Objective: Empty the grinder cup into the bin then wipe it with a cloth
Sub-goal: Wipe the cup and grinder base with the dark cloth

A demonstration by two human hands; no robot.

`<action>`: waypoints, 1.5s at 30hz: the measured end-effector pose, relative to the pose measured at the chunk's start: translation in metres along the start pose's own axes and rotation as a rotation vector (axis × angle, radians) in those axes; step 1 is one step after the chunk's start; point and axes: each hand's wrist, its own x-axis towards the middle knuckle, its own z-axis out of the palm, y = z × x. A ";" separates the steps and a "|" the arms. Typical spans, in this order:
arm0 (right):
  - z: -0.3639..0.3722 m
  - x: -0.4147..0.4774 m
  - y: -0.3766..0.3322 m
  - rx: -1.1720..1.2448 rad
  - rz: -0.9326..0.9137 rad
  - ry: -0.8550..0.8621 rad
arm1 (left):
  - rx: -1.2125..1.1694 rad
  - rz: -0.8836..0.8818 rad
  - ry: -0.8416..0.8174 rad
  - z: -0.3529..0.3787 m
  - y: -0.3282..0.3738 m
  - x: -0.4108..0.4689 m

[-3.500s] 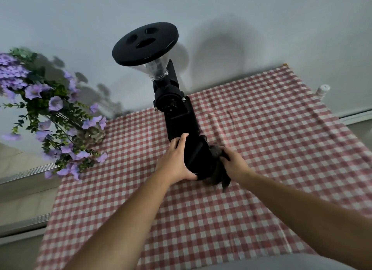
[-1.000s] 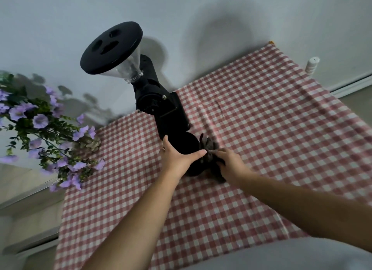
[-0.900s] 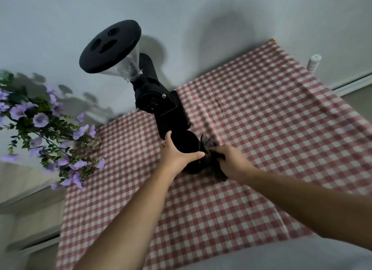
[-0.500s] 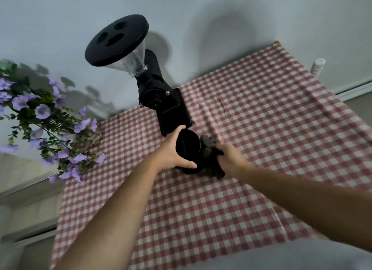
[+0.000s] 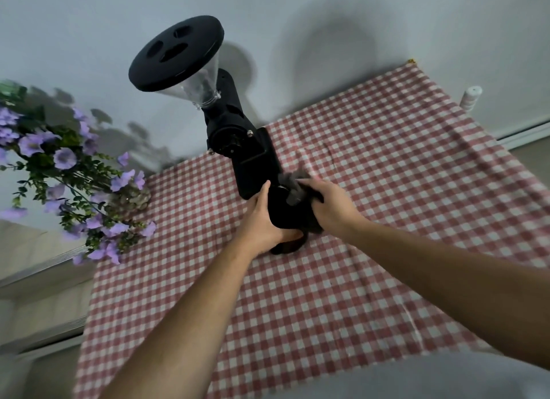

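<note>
The black grinder cup (image 5: 284, 209) is held in front of the black coffee grinder (image 5: 238, 148), just above the checked tablecloth. My left hand (image 5: 263, 220) grips the cup from its left side and underneath. My right hand (image 5: 330, 203) clutches a dark grey cloth (image 5: 293, 184) and presses it over the cup's top right side. Part of the cloth hangs below the cup. The bin is not in view.
A red-and-white checked tablecloth (image 5: 372, 190) covers the table against a pale wall. A vase of purple flowers (image 5: 74, 175) stands at the left. A small white bottle (image 5: 471, 96) sits beyond the cloth's far right corner.
My right hand has moved the cloth up from the cup's right side onto its top. The left hand has shifted lower around the cup. The camera view has tilted slightly.
</note>
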 end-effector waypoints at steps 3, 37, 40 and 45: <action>0.010 -0.018 0.012 -0.047 0.000 -0.019 | 0.031 0.038 -0.104 -0.009 -0.008 0.002; -0.008 -0.031 -0.043 -1.029 -0.465 -0.438 | 0.459 0.076 -0.069 -0.014 -0.017 -0.021; -0.015 -0.034 -0.051 -1.136 -0.486 -0.531 | 0.399 0.101 -0.020 -0.010 -0.019 -0.020; -0.024 -0.005 -0.066 -1.308 -0.570 -0.524 | 0.054 0.208 -0.057 -0.006 -0.032 -0.020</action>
